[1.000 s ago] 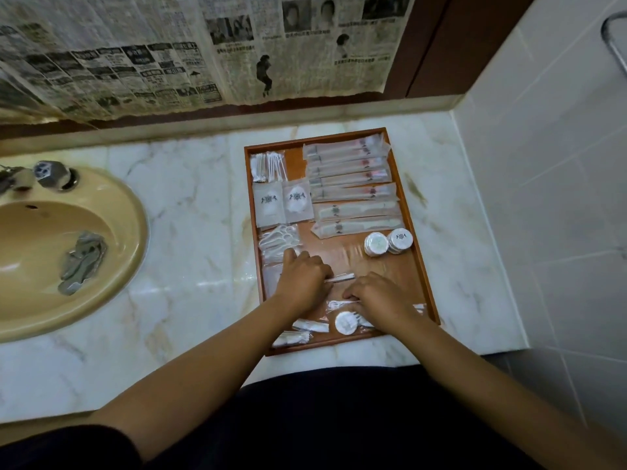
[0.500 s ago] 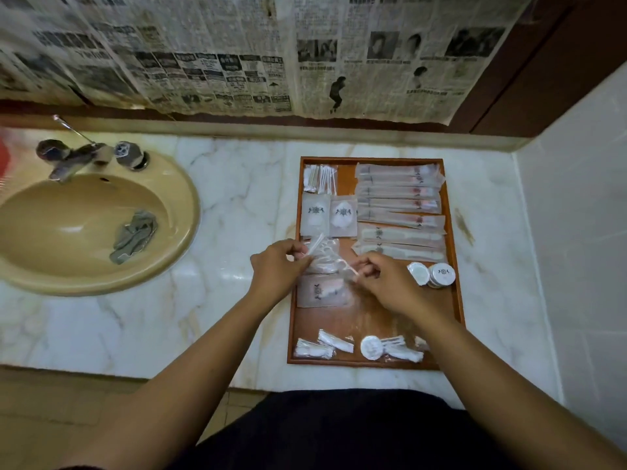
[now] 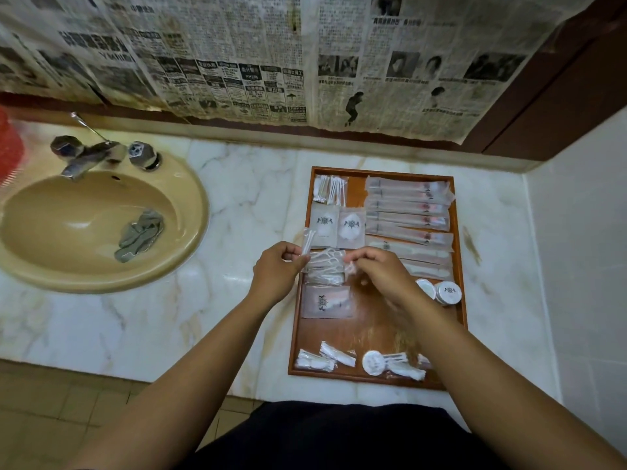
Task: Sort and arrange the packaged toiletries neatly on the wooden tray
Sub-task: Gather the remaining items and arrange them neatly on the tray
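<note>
**Q:** Where is the packet you're sorting?

**A:** The slim swab packet (image 3: 308, 241) is pinched in my left hand (image 3: 276, 271), above the left rim of the wooden tray (image 3: 356, 377). It stands tilted, its long axis pointing away from me.

**Q:** And where should it go?

**A:** By my reckoning, to the swab stack (image 3: 330, 189) in the tray's far-left corner. That lies straight ahead of the left hand, past two flat sachets. The swabs there also run near to far, so the packet should need little turning.

**Q:** Which of your hands is nearer?

**A:** The left. My right hand (image 3: 383, 273) hovers mid-tray, fingers curled round a small packet (image 3: 349, 266) too blurred to name.

**Q:** What else is left?

**A:** Loose packets (image 3: 325, 356) lie along the near rim. The tray sits on the marble counter (image 3: 237, 232), with the basin (image 3: 101, 225) well off to the left.
</note>
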The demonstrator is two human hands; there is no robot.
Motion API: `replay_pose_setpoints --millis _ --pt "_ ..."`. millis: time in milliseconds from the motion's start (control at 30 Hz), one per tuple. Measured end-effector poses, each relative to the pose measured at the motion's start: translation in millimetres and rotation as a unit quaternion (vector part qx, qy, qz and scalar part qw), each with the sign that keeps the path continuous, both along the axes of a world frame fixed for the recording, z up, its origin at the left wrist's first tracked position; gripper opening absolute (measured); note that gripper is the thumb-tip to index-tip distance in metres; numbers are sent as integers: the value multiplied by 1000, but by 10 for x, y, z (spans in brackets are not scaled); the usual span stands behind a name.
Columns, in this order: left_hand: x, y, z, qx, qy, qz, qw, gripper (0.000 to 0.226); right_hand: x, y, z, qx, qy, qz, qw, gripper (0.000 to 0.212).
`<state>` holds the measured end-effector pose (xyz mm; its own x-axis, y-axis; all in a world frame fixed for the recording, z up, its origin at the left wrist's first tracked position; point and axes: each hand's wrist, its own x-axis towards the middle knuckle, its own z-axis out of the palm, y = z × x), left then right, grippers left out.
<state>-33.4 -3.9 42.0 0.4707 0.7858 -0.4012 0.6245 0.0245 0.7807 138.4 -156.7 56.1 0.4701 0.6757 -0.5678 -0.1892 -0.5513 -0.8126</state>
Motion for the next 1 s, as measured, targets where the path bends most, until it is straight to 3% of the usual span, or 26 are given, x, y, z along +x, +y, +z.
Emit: replay_pose_setpoints --millis 67,133,233,367,533,733,1000 --pt "8 4 9 1 1 0 1000 11 13 -16 -7 38 75 -29 996 26" --pt "17 7 17 3 3 -3 1000 11 33 -43 -7 58 121 -35 990 17" --pt "32 19 25 3 3 -5 1000 12 39 -46 -7 50 112 -9 992 17" --pt "49 50 32 1 1 -4 1000 13 107 10 -42 43 80 -29 995 35" --pt "11 104 42 0 -1 5 1000 15 162 121 -4 14 38 2 999 21" --pt "-45 173 43 17 1 5 1000 19 192 399 4 -42 -194 159 967 16" --pt "-86 217 60 -46 -38 43 997 18 73 718 -158 -105 -333 302 887 16"
